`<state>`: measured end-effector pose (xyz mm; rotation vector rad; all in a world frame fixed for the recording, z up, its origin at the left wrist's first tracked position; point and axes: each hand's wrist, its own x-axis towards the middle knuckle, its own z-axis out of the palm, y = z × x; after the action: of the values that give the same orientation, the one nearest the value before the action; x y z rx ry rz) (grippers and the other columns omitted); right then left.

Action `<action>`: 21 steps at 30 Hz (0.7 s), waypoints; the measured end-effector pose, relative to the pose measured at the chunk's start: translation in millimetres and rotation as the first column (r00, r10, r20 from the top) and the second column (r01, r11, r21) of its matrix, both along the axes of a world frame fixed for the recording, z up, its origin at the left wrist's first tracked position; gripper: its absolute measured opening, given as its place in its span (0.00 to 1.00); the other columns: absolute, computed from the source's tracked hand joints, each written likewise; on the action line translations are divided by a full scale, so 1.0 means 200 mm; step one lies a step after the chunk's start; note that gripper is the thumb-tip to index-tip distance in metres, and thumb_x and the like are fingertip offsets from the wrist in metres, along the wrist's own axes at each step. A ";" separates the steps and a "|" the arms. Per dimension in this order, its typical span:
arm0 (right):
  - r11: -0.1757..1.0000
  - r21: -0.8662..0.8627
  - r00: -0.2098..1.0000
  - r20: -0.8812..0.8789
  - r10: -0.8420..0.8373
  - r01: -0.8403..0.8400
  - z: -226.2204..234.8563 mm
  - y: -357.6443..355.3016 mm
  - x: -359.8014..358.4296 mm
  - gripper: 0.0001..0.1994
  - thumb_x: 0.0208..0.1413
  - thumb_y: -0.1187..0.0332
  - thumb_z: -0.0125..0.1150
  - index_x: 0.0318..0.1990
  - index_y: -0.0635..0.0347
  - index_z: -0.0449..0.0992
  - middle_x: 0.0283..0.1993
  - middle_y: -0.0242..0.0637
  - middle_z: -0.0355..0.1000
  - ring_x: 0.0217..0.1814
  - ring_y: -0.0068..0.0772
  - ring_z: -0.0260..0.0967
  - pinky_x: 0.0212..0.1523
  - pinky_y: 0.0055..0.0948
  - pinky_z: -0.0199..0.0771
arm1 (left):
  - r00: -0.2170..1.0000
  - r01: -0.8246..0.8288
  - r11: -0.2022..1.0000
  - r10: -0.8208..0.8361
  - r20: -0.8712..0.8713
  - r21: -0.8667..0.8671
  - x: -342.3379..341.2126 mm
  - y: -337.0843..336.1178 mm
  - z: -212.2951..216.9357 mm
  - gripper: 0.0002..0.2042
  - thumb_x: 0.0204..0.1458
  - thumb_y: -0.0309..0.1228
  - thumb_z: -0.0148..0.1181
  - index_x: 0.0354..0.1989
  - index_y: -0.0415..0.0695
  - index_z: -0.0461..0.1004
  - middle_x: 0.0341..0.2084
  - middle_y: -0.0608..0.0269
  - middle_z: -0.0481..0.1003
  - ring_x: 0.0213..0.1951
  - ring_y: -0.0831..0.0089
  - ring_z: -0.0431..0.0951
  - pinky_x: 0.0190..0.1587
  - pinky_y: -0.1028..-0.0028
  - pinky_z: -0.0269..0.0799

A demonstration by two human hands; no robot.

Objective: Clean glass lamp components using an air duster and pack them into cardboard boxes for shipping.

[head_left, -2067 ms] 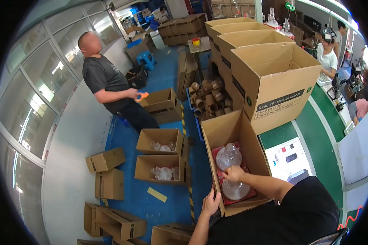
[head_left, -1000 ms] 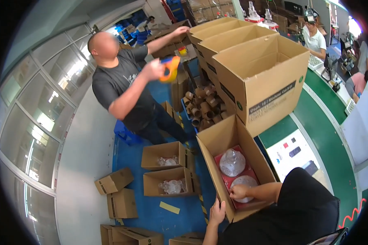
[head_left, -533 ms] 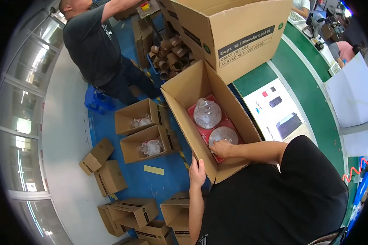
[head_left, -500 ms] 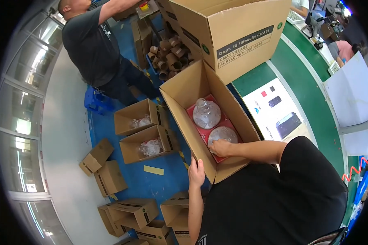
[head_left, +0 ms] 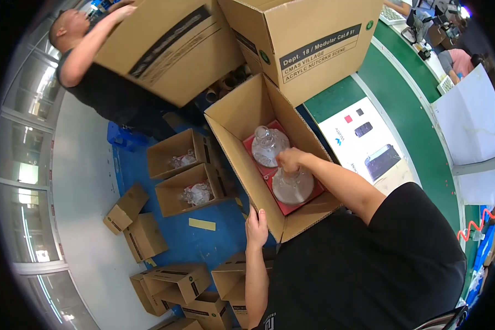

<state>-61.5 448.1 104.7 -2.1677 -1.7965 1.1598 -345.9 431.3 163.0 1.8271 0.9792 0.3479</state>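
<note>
An open cardboard box (head_left: 283, 206) stands tilted in front of me. On its red base (head_left: 275, 193) sit two round, clear plastic-wrapped pieces, a far one (head_left: 270, 148) with a narrow knob-like top and a near one (head_left: 293, 188). My right hand (head_left: 291, 160) reaches inside, its fingers closed around the top of the near piece, which it partly hides. With my left hand (head_left: 256, 226) I hold the outer near-left side of the box, thumb at the rim and fingers against the wall.
A larger carton (head_left: 322, 55) rises behind the box. At the upper left a co-worker (head_left: 102, 91) handles another big carton (head_left: 176, 49). Two open boxes (head_left: 190, 190) with clear-wrapped pieces and several other cartons (head_left: 176, 280) are on the blue floor. A green bench (head_left: 407, 104) runs along the right.
My right hand has risen from the near piece's side to its top. The co-worker has brought a big carton into view, covering most of the cardboard tubes. The view has shifted slightly.
</note>
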 end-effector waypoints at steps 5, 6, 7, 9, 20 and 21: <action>0.999 -0.031 0.994 -0.102 -0.038 0.035 -0.16 0.18 0.08 0.18 0.37 0.61 0.69 0.38 0.56 0.81 0.40 0.43 0.78 0.43 0.41 0.76 0.43 0.36 0.74 | 0.999 -0.005 1.000 0.005 0.045 -0.006 0.00 0.01 -0.02 0.24 0.62 0.35 0.42 0.65 0.39 0.55 0.49 0.43 0.73 0.50 0.46 0.73 0.50 0.62 0.68; 0.972 -0.115 0.979 -0.014 0.203 -0.204 -0.14 0.24 0.05 0.18 0.39 0.59 0.69 0.38 0.58 0.81 0.40 0.43 0.78 0.44 0.41 0.76 0.44 0.37 0.74 | 0.999 -0.012 1.000 0.012 0.046 -0.002 0.00 0.02 -0.03 0.24 0.62 0.35 0.42 0.65 0.39 0.55 0.49 0.43 0.73 0.50 0.46 0.73 0.50 0.62 0.68; 0.882 -0.216 0.897 0.052 0.438 -0.418 -0.13 0.28 0.03 0.18 0.42 0.57 0.69 0.39 0.59 0.81 0.41 0.43 0.78 0.44 0.41 0.76 0.45 0.37 0.74 | 0.999 -0.029 0.999 0.027 0.046 0.037 0.00 0.01 -0.04 0.23 0.62 0.35 0.41 0.64 0.40 0.57 0.47 0.43 0.74 0.49 0.48 0.74 0.49 0.63 0.69; 0.938 -0.168 0.945 0.075 0.318 -0.302 -0.11 0.26 0.00 0.19 0.47 0.54 0.65 0.39 0.60 0.80 0.41 0.44 0.78 0.45 0.43 0.76 0.46 0.38 0.74 | 0.998 -0.053 0.996 0.049 0.046 0.078 0.00 0.00 -0.05 0.21 0.63 0.36 0.40 0.63 0.41 0.59 0.46 0.44 0.74 0.48 0.50 0.75 0.47 0.64 0.69; 0.987 0.156 0.977 0.199 -0.074 0.043 -0.05 0.07 -0.28 0.29 0.59 0.44 0.43 0.31 0.63 0.81 0.34 0.56 0.76 0.39 0.55 0.75 0.44 0.48 0.73 | 0.999 -0.034 0.999 0.034 0.001 0.011 -0.01 -0.03 -0.04 0.27 0.60 0.36 0.44 0.66 0.38 0.53 0.54 0.39 0.67 0.55 0.44 0.68 0.54 0.60 0.66; 0.989 0.142 0.979 0.191 -0.075 0.048 -0.02 0.04 -0.28 0.29 0.59 0.45 0.43 0.30 0.63 0.81 0.32 0.55 0.76 0.37 0.55 0.75 0.43 0.48 0.74 | 0.999 -0.032 0.999 0.032 0.005 0.013 0.00 -0.04 -0.03 0.27 0.60 0.35 0.45 0.66 0.38 0.53 0.55 0.39 0.67 0.55 0.44 0.68 0.54 0.60 0.66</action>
<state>-117.0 455.2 100.3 -2.3078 -1.8074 0.8094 -346.9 423.0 157.8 1.8231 1.0066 0.3788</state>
